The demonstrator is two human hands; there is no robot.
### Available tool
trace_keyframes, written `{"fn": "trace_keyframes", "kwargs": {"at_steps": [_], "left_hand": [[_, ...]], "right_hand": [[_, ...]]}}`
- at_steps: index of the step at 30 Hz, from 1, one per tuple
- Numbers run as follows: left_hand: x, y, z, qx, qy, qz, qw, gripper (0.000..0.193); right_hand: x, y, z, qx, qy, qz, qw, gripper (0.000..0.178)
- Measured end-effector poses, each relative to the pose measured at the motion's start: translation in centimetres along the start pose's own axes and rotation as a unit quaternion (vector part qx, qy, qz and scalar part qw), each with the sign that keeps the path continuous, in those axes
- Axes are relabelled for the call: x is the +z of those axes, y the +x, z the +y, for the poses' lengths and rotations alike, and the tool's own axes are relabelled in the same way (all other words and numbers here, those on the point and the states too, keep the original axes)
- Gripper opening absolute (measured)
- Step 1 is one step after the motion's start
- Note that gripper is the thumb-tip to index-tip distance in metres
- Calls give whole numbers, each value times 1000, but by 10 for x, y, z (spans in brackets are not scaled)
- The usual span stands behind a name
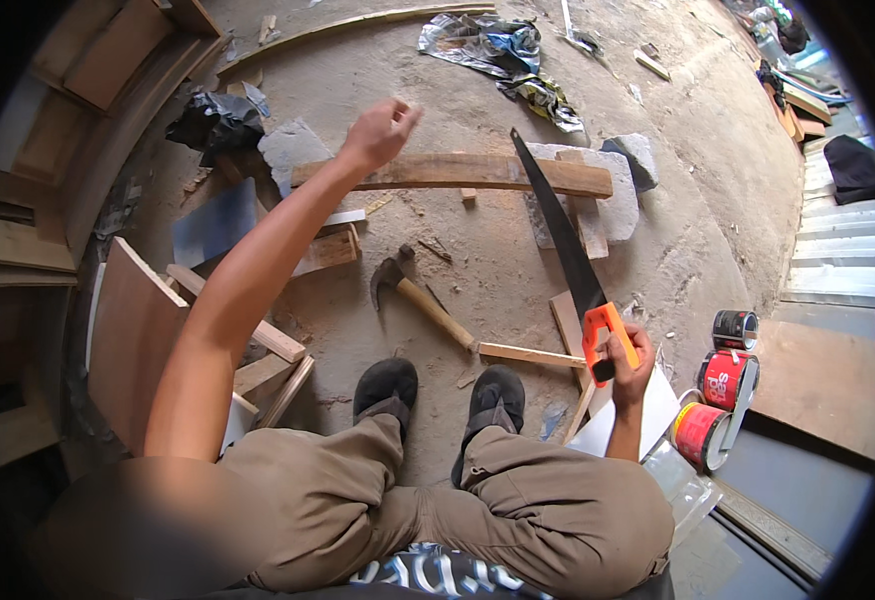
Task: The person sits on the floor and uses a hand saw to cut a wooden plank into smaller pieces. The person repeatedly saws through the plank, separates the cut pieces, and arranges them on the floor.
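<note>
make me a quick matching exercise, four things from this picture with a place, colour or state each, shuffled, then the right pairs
1. handsaw
2. claw hammer
3. wooden beam
4. sandals

a. lying on the ground
b. black, being worn
c. gripped by the right hand
d. right end above a pale block

Pairs: 1-c, 2-a, 3-d, 4-b

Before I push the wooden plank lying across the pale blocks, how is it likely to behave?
The wooden plank is probably stiff: it looks thick and spans the gap between the pale blocks without obvious sagging. It might slide or shift, as it seems simply laid on them.
</note>
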State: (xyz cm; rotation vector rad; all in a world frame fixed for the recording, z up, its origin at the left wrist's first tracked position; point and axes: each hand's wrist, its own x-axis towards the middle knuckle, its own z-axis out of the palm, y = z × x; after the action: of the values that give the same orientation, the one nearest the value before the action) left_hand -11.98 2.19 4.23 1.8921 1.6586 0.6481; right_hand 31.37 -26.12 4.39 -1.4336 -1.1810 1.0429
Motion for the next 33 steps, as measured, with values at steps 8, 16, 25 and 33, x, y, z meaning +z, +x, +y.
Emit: {"fn": "trace_keyframes", "kwargs": {"at_steps": [8,16,25,33], "left_hand": [[73,8,13,-18,186,-82,979,58],[66,46,35,-134,141,-279,941,81],[76,39,55,-234,121,-202,943,81],[101,20,48,-207,176,-26,962,62]], "right_hand": [[54,53,-80,-36,-74,-44,996,38],[89,149,-200,96,-92,-178,975,38],[119,97,-158,-94,-222,-45,970,57],[145,46,-131,-40,-138,28,989,45]]}}
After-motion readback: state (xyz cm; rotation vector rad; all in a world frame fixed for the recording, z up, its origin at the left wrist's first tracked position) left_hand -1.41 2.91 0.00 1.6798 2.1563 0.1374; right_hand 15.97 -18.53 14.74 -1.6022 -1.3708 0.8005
